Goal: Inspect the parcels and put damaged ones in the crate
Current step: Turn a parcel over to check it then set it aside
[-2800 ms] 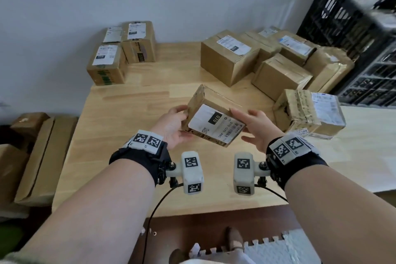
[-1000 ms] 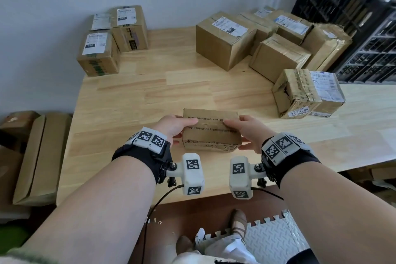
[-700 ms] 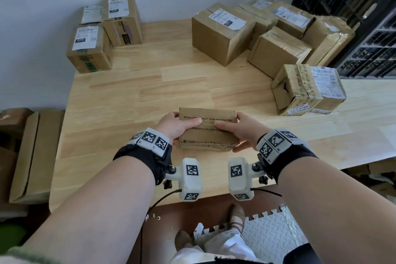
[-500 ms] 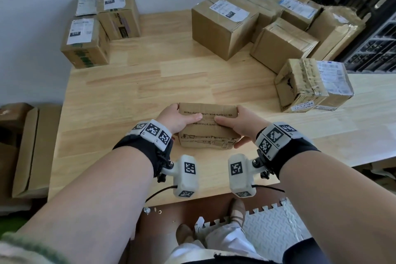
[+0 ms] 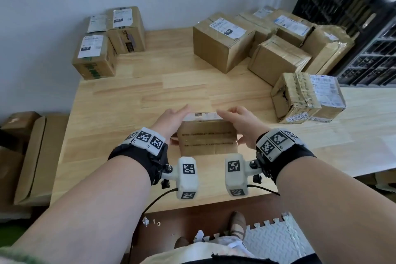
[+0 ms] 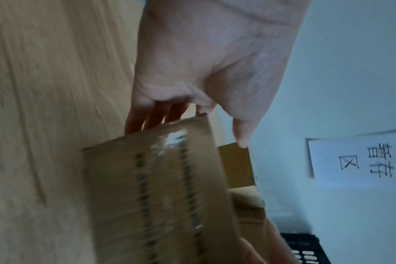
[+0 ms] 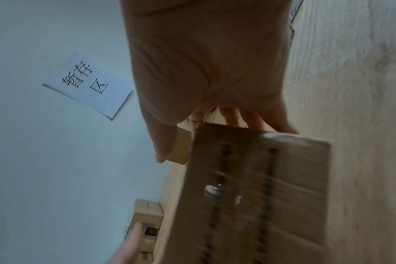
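Left hand (image 5: pixel 171 119) and right hand (image 5: pixel 240 122) clasp the small brown cardboard parcel (image 5: pixel 206 136) between thumbs and extended fingers. Loose end grip risks it slipping onto the wooden table (image 5: pixel 150 92).

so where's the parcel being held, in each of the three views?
Head: parcel low centre, between left hand and right hand.
Left wrist: parcel lower centre, below the palm.
Right wrist: parcel lower right of centre.
Shared landmark: the two dark printed lines on its brown face.
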A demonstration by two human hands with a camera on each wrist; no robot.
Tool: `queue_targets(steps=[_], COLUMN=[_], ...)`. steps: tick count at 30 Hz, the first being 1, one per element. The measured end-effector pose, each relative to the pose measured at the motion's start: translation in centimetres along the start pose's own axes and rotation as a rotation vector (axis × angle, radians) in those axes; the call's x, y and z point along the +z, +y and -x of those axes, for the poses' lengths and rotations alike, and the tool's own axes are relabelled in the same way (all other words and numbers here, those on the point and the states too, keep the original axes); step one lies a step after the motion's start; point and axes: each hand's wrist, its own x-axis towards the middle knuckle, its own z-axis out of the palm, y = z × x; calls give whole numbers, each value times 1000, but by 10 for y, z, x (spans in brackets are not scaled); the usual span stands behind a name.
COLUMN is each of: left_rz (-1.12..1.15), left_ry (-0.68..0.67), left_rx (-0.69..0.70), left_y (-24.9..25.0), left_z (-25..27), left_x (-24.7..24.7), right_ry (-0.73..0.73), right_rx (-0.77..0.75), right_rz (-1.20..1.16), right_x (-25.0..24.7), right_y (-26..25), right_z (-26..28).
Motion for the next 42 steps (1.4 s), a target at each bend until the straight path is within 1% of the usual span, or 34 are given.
queue_targets(steps=[2, 4, 6, 9, 13, 15, 17, 20, 22, 26, 29, 32, 35, 37, 40, 42], left_rz=[10, -7, -32, -100, -99, -107, -124, -124, -125, -156, -156, -26, 95, 130, 97, 40], left_ry=[8, 63, 41, 9, -4, -21, -1, 32, 28, -9, -9, 22, 40, 70, 125, 104], left_rx=[23, 52, 25, -36, -92, -106, -102, -88, -77, -101, -101, -77, -40, -1, 21, -3], left_y=[6, 6, 1, -10, -25, -23, -21, -22, -22, -21, -27, -15, 1, 10, 19, 14], left_z=[8, 13, 13, 8, -3, -3, -3, -4, -5, -5, -17, -5, 0, 0, 12, 11], left_x=[3, 6, 10, 15, 16, 18, 18, 20, 20, 17, 15, 19, 21, 22, 26, 26], right_ry=[20, 25, 1, -49, -154, -182, -187, -182, -178, -179, -164, -129, -75, -30, -2, -20], right_rx=[-2, 8, 39, 80, 123, 137, 140, 136, 130, 108, 73, 47, 25, -8, -24, 4], right_rz=[-7, -16, -14, 61, 285, 314, 317, 312, 314, 291, 279, 185, 4, -41, -9, 42], right_x=[-3, -6, -6, -5, 0, -1, -2, -2, -2, -4, -4, -4, -11, -18, -24, -25], right_y=[-2, 0, 4, 13, 22, 21, 20, 20, 22, 25, 26, 20, 7, 0, -2, 3], right_z=[-2, -4, -5, -8, -13, -16, -21, -28, -31, -29, -23, -15, -8, -6, -6, -8])
